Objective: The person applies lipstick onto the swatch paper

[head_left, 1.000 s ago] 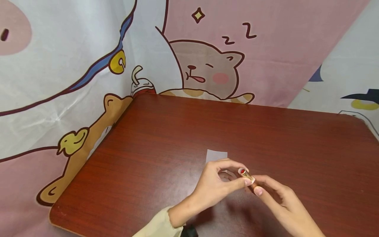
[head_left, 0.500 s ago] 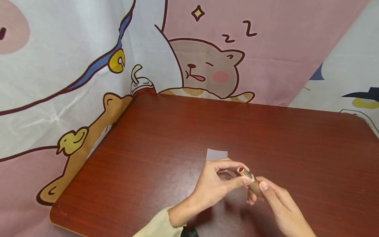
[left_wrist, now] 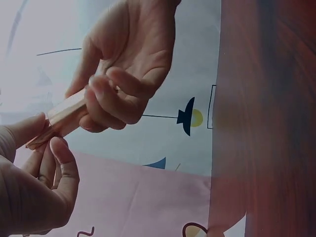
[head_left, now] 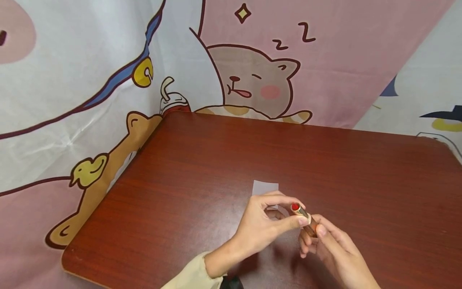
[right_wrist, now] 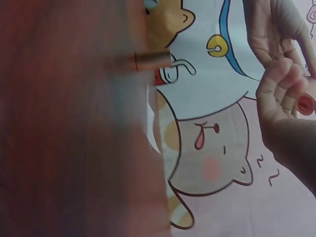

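Note:
Both hands hold a lipstick (head_left: 302, 211) with a gold tube and a red tip. My left hand (head_left: 256, 228) pinches the gold tube just below the tip, thumb in front. My right hand (head_left: 337, 249) grips the brownish base with thumb and fingers. The left wrist view shows the coppery lipstick body (left_wrist: 64, 116) between my left hand (left_wrist: 39, 182) and my right hand (left_wrist: 123, 74). In the right wrist view, a round reddish lipstick end (right_wrist: 306, 104) shows beside my right hand (right_wrist: 279, 94), below my left hand (right_wrist: 276, 34).
A small whitish paper-like square (head_left: 265, 187) lies on the reddish-brown table (head_left: 202, 168), partly behind my left hand. A coppery cylinder (right_wrist: 153, 59), like a cap, stands on the table in the right wrist view. A cartoon-printed curtain (head_left: 325, 60) borders the table.
My right thumb and fingers have shifted round the base, baring more of it. The red tip shows more at the tube's mouth. My left hand has stayed almost still.

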Tool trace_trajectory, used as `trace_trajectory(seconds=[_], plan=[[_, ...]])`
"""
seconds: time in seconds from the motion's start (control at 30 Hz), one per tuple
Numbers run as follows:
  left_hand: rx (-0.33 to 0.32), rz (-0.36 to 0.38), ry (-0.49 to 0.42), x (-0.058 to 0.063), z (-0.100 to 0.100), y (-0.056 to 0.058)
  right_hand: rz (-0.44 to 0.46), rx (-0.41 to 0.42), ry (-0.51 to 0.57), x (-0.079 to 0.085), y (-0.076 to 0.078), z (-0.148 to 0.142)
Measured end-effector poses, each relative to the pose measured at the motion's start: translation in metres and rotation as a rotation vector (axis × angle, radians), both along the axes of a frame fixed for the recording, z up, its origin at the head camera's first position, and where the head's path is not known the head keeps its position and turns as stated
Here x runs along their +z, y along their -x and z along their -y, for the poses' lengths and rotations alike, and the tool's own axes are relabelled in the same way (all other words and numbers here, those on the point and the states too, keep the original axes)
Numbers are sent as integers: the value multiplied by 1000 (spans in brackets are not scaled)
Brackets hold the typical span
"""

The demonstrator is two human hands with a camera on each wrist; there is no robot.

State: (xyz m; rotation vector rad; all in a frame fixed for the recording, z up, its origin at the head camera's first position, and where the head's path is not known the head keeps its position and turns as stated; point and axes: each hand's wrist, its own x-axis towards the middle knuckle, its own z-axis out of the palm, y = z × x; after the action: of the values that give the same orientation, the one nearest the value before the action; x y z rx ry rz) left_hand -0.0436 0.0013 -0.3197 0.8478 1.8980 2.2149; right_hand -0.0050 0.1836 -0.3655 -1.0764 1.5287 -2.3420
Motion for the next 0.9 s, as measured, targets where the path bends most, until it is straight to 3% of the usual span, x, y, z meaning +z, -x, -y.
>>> trace_trajectory(seconds=[0.07, 0.2, 0.33, 0.47, 0.63, 0.9], plan=[[-12, -5, -6, 0, 0, -1, 13, 71, 35, -3, 2, 1], [-6, 7, 4, 1, 1, -1, 38, 107, 42, -8, 4, -2], [24, 18, 23, 3, 3, 0, -2, 36, 36, -19, 5, -9], [24, 14, 30, 4, 4, 1, 11, -111, -15, -25, 0, -13], [23, 20, 25, 3, 3, 1, 35, -289, -160, -7, -9, -6], [-4, 38, 21, 2, 3, 2, 16, -371, -169, 5, -10, 4]])
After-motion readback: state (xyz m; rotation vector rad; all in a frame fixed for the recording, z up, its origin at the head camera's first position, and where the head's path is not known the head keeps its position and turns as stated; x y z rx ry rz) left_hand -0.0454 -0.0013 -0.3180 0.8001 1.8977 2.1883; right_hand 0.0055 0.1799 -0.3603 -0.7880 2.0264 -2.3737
